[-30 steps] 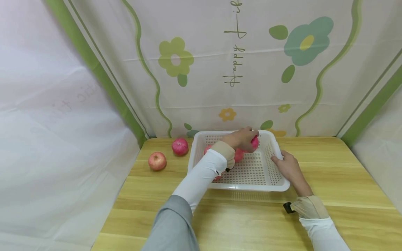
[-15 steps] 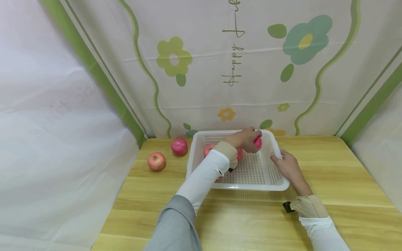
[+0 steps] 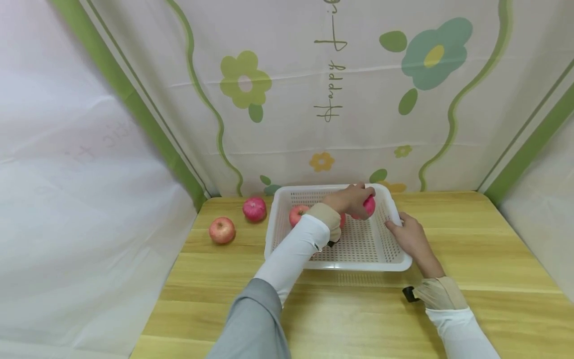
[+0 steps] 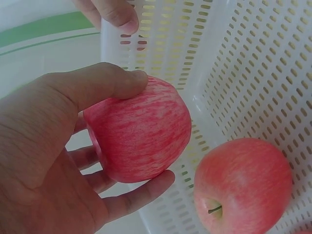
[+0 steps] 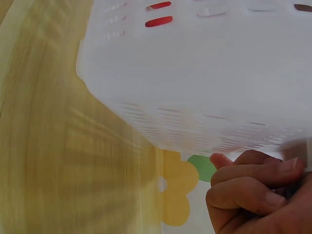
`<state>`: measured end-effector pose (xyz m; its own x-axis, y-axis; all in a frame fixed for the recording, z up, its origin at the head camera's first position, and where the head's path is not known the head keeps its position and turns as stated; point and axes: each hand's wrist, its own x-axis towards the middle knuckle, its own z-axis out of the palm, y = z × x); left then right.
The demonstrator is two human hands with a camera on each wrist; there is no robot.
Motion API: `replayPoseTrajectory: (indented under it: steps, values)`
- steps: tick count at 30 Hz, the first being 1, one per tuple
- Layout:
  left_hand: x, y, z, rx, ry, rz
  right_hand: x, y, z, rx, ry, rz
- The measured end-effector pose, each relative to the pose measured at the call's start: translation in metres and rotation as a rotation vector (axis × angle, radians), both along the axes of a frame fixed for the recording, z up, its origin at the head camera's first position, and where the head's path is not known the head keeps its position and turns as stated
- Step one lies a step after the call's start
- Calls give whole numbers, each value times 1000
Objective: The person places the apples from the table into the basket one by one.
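Note:
My left hand [image 3: 351, 200] reaches into the white slotted basket [image 3: 345, 266] and grips a pink-red striped apple [image 4: 141, 131]. In the left wrist view its thumb lies over the top of the fruit and the fingers curl beneath. This apple is near the basket's right end wall. A redder apple [image 4: 243, 185] with a short stem lies in the basket beside it. Another apple [image 3: 298, 214] sits toward the basket's left end, partly behind the forearm. My right hand [image 3: 410, 237] holds the basket's right rim, thumb on top; in the right wrist view its fingers [image 5: 243, 195] are curled.
Left of the basket, a pale red apple [image 3: 221, 230] and a deeper pink one [image 3: 254, 209] rest on the wooden table [image 3: 341, 319]. A flower-printed cloth [image 3: 287, 124] hangs behind the table, close to the basket's far side.
My left hand has moved slightly right with the apple, baring more of the apple at the basket's left end. My right hand keeps its hold on the rim. The head view has shifted a little.

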<state>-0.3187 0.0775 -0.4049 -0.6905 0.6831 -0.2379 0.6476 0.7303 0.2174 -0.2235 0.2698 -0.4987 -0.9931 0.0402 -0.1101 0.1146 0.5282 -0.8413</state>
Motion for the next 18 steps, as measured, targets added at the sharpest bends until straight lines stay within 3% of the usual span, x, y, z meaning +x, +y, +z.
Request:
replayPoseTrajectory:
  steps: [18]
  values:
    - [0, 1, -8, -9, -33, 42, 0, -1, 1, 1, 10, -9]
